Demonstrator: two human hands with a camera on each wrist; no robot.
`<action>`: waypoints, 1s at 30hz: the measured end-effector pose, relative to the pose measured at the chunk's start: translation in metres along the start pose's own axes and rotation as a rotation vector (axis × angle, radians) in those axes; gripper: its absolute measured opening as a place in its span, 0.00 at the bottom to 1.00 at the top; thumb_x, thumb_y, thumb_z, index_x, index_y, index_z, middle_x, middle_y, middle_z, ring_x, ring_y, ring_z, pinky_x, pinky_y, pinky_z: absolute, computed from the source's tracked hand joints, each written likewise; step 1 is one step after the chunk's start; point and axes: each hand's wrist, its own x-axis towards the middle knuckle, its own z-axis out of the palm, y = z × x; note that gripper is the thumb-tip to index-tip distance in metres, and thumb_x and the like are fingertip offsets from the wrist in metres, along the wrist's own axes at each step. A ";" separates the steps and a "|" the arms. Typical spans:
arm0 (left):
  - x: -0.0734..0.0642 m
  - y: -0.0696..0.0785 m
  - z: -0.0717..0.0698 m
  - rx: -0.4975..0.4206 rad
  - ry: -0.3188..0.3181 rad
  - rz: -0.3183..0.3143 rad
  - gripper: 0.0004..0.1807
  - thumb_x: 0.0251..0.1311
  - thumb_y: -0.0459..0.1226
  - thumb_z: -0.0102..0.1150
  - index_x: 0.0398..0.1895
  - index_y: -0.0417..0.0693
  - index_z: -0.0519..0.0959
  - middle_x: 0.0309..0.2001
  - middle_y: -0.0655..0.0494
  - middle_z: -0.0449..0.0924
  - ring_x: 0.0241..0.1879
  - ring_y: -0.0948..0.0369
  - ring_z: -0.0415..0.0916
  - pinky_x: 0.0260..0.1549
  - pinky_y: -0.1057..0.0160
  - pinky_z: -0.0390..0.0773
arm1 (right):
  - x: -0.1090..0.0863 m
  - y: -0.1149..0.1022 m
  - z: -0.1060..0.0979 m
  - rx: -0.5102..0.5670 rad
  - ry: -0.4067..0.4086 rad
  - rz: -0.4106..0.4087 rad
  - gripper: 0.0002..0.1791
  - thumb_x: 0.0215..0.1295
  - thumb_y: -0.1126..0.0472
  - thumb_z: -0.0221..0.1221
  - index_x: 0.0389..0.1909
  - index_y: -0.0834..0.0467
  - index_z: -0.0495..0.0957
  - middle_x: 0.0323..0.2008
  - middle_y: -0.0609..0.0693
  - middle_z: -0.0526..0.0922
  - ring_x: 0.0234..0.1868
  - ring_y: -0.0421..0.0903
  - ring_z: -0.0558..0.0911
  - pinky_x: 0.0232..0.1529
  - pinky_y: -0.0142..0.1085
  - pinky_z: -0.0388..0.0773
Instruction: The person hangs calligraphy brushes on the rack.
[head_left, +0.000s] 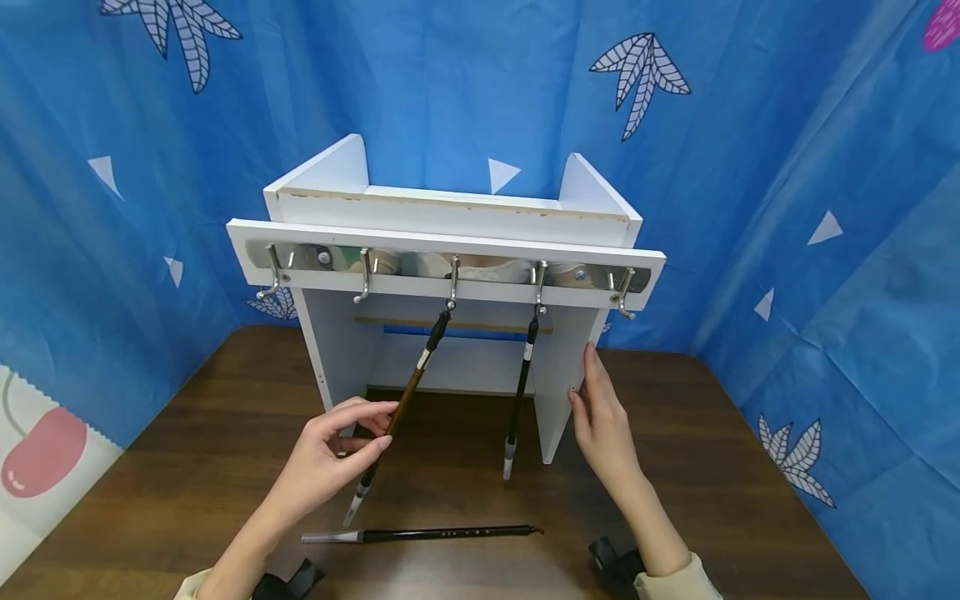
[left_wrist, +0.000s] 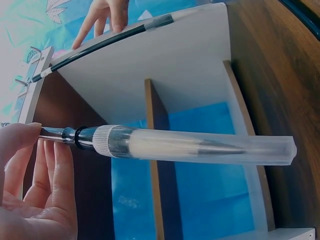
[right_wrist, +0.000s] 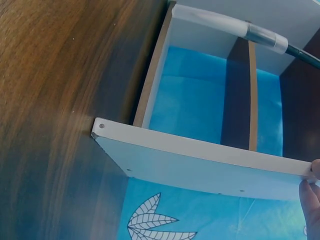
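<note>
A brown-handled calligraphy brush (head_left: 409, 392) slants down from the middle hook (head_left: 453, 279), its loop end at the hook. My left hand (head_left: 326, 446) pinches its lower handle between thumb and fingers. Its clear cap (left_wrist: 210, 146) covers pale bristles with a darker tip. One hook to the right, a black brush (head_left: 521, 383) hangs nearly upright, also capped. My right hand (head_left: 603, 417) rests its fairly straight fingers against the right side panel (right_wrist: 200, 150) of the white shelf (head_left: 450, 218). Another capped black brush (head_left: 450, 532) lies flat on the table, in front of the shelf.
The hook rail (head_left: 420, 265) runs across the shelf's upper front; its far-left hook (head_left: 272, 271) and far-right hook (head_left: 624, 292) carry nothing. Beneath is a dark wooden table (head_left: 720, 483). A blue patterned curtain (head_left: 750, 167) hangs behind and at both sides.
</note>
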 end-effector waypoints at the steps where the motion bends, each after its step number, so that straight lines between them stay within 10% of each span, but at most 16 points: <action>1: 0.000 0.000 0.000 0.002 0.001 0.001 0.21 0.53 0.19 0.59 0.52 0.38 0.77 0.39 0.48 0.76 0.38 0.57 0.75 0.30 0.62 0.81 | -0.001 0.000 0.000 0.000 0.000 0.000 0.50 0.51 0.82 0.60 0.72 0.62 0.46 0.67 0.64 0.57 0.61 0.60 0.66 0.51 0.46 0.68; 30: -0.001 0.002 -0.001 0.025 0.010 -0.023 0.21 0.53 0.19 0.60 0.52 0.38 0.78 0.38 0.50 0.77 0.38 0.59 0.75 0.29 0.61 0.81 | 0.000 0.000 0.001 -0.004 0.007 -0.012 0.49 0.51 0.83 0.59 0.72 0.62 0.47 0.67 0.64 0.57 0.62 0.59 0.65 0.51 0.46 0.69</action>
